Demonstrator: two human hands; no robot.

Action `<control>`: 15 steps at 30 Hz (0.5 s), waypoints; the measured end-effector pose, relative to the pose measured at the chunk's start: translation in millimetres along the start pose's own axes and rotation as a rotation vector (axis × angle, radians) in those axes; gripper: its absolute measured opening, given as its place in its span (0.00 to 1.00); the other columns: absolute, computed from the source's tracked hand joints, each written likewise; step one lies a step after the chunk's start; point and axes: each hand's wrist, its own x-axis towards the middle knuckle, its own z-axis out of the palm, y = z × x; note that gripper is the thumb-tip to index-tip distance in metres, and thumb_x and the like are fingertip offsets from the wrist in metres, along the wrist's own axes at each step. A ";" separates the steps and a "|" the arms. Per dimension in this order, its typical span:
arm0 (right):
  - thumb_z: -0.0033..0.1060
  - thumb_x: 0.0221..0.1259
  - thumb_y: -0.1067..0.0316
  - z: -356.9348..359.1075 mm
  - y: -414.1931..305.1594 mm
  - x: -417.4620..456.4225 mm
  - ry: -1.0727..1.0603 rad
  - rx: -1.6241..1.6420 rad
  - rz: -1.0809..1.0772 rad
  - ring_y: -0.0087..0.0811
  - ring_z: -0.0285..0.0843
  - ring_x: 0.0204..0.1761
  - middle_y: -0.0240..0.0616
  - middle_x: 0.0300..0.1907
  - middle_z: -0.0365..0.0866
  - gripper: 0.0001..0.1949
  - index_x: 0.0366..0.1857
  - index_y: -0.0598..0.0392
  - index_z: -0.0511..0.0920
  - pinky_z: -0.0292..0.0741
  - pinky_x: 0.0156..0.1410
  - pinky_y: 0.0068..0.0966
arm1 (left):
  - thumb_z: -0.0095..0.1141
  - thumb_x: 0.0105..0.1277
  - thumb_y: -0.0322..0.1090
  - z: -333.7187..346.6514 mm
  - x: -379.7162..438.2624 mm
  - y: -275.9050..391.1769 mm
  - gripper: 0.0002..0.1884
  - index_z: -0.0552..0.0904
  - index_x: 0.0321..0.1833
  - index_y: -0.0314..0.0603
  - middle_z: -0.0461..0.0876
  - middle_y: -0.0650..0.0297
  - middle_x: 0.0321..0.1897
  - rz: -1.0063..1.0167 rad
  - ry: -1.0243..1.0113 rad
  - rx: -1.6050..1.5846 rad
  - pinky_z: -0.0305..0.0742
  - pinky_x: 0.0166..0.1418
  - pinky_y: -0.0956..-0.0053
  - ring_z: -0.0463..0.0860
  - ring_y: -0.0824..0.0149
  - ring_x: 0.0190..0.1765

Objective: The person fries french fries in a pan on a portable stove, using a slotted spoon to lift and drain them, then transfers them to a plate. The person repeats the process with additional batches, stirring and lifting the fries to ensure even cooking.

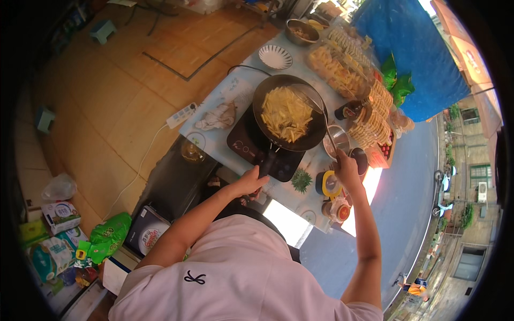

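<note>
My left hand [252, 182] grips the black handle [273, 158] of a dark wok [317, 132]. The wok stands on a black induction cooktop [241, 138]. Inside it lies a heap of yellow strips [286, 114] that look like cut potato, in bubbling liquid. My right hand [346, 166] is closed around the long handle of a metal skimmer [331, 138]. The skimmer's round head rests over the wok's far right side, at the edge of the strips. Below that handle sits a steel bowl [341, 138], partly covered by it.
A striped white bowl [276, 57] and a steel basin [295, 37] stand at the table's far end. Packed stacks of round biscuits [367, 128] line the right side. A crumpled cloth [217, 117] and power strip [181, 115] lie left. Near me are a small plant [301, 180] and yellow tape [330, 194].
</note>
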 end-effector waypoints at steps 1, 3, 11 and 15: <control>0.58 0.52 0.75 0.9 6.0 5.5 0.020 -0.025 0.013 0.58 0.78 0.36 0.56 0.30 0.80 0.20 0.52 0.61 0.72 0.74 0.40 0.48 | 0.52 0.71 0.40 0.6 0.1 0.6 0.16 0.61 0.42 0.37 0.70 0.61 0.16 -0.006 -0.003 0.000 0.67 0.13 0.71 0.75 0.67 0.14; 0.58 0.52 0.75 13.4 26.3 15.9 0.058 -0.074 0.037 0.59 0.77 0.36 0.57 0.30 0.80 0.20 0.52 0.60 0.72 0.74 0.41 0.48 | 0.52 0.71 0.40 0.8 1.2 -0.4 0.16 0.61 0.42 0.37 0.70 0.61 0.16 -0.001 -0.007 0.006 0.67 0.13 0.71 0.75 0.67 0.14; 0.53 0.64 0.75 37.8 4.6 9.4 -0.328 1.032 0.572 0.16 0.55 0.15 0.25 0.20 0.59 0.16 0.56 0.58 0.70 0.54 0.19 0.21 | 0.51 0.72 0.40 -2.5 -1.2 6.1 0.14 0.62 0.45 0.39 0.72 0.62 0.21 -0.036 -0.038 0.039 0.68 0.15 0.74 0.74 0.70 0.15; 0.52 0.65 0.76 19.3 -2.0 -8.4 -0.448 0.936 0.470 0.14 0.52 0.15 0.23 0.20 0.57 0.17 0.58 0.59 0.68 0.51 0.19 0.20 | 0.51 0.72 0.40 -2.2 -1.6 6.2 0.14 0.63 0.45 0.40 0.72 0.61 0.21 -0.050 -0.028 0.030 0.68 0.14 0.74 0.74 0.69 0.15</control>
